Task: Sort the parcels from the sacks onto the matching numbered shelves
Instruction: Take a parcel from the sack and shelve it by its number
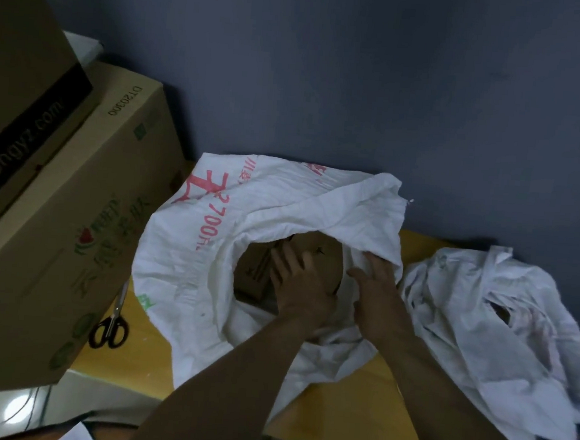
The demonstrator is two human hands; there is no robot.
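A white woven sack (212, 235) with red print lies open on a yellow table top (348, 395). Brown cardboard parcels (254, 272) show inside its mouth. My left hand (297, 285) reaches into the opening, fingers spread flat on a brown parcel (324, 253). My right hand (376, 287) grips the sack's right rim and holds the cloth back. A second, crumpled white sack (490, 323) lies to the right, with a bit of brown parcel (503, 315) visible through a gap.
Large cardboard boxes (86, 212) are stacked at the left, one (18, 104) on top. Black-handled scissors (111, 324) lie on the table by the lower box. A dark blue wall (325, 85) stands behind. No shelves are in view.
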